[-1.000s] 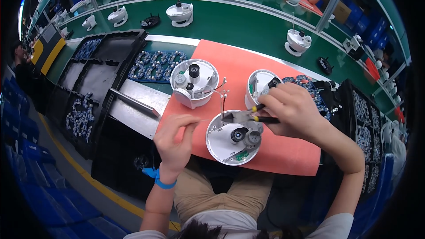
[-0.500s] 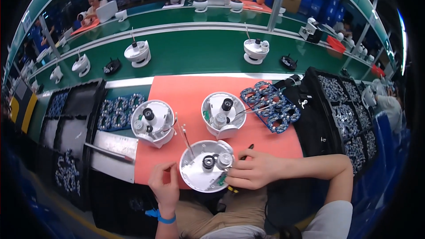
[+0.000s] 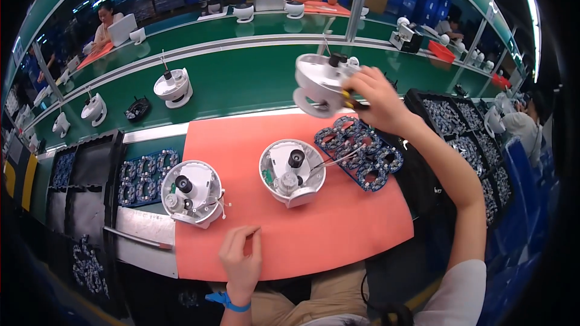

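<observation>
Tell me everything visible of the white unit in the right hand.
The white unit has a smooth, plastic-looking bowl-shaped shell with a ring-like foot beneath. Its open top faces up, slightly tilted, showing a black cylinder, a pale round part and a thin upright wire. The right hand grips its right side, holding it in the air, seen before the green surface. Whether the pliers in that hand touch it is unclear.

White short sleeve (image 3: pixel 457 293); tan trousers (image 3: pixel 337 284); blue wristband (image 3: pixel 237 306).
</observation>
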`<state>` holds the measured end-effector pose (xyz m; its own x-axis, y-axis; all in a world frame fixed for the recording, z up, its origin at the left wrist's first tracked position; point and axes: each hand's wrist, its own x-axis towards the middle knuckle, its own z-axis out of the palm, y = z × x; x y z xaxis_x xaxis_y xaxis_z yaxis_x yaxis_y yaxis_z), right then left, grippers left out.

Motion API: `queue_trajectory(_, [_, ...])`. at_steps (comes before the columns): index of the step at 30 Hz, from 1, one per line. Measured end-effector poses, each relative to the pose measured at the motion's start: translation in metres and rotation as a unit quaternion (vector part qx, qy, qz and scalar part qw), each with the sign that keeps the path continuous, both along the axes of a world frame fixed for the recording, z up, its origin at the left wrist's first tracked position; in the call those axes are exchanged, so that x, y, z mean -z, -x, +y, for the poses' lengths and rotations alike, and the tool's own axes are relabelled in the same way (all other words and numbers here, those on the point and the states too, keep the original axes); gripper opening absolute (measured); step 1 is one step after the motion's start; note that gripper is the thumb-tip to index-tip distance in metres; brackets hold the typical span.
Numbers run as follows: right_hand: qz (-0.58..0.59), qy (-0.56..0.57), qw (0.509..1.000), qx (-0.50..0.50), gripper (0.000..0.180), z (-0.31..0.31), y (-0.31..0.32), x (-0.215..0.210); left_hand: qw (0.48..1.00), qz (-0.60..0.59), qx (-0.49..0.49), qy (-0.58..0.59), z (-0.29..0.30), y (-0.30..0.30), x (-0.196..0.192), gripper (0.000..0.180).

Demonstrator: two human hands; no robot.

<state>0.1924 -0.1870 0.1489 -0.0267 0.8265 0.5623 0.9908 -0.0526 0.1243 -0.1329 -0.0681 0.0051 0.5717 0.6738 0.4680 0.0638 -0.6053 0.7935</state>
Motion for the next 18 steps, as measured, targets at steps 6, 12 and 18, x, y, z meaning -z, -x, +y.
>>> queue_trajectory(6, [-0.022, 0.027, 0.997, 0.073, 0.025, 0.108, -0.088, 0.092, 1.000, 0.028, -0.013, -0.002, 0.002, -0.002, 0.004, 0.009])
queue_trajectory(12, [0.071, -0.042, 0.989, 0.119, 0.024, 0.143, -0.111, 0.124, 0.999, 0.044, -0.009, 0.021, 0.000, -0.005, 0.006, 0.010])
queue_trajectory(18, [0.174, -0.109, 0.955, 0.213, 0.032, 0.085, -0.119, 0.097, 0.999, 0.037, -0.001, 0.018, 0.000, -0.001, 0.005, 0.012])
